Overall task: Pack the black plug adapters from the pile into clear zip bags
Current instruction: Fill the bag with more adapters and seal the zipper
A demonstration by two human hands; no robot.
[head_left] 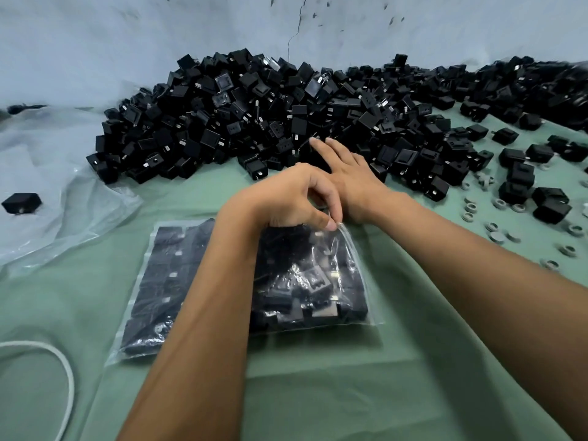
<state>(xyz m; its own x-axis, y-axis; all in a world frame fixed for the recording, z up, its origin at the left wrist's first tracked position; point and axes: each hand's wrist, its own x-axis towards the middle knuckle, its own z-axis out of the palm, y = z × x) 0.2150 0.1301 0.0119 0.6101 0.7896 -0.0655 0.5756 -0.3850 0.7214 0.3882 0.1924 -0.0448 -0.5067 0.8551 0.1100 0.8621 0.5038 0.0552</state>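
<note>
**Left hand pinching the bag's corner, right hand at the pile**

Head view: a clear zip bag [321, 281], packed with black adapters in rows, lay flat on the green cloth [318, 393] in front of the person. The left hand [296, 198] hung over the bag's far edge, its fingers curled and its thumb and forefinger pinching the bag's far right corner. The right hand [346, 173] reached past it, fingers straight and close together, their tips touching the near edge of the pile [254, 116] of loose adapters; whether it held one could not be told. The pile ran along the pale wall [127, 43] and thinned out to the right, where single adapters lay scattered among small grey rings [496, 235]. One stray adapter [21, 202] sat on the crumpled plastic sheet [47, 173] at the left. A white cord [65, 370] curved over the cloth at the lower left.
</note>
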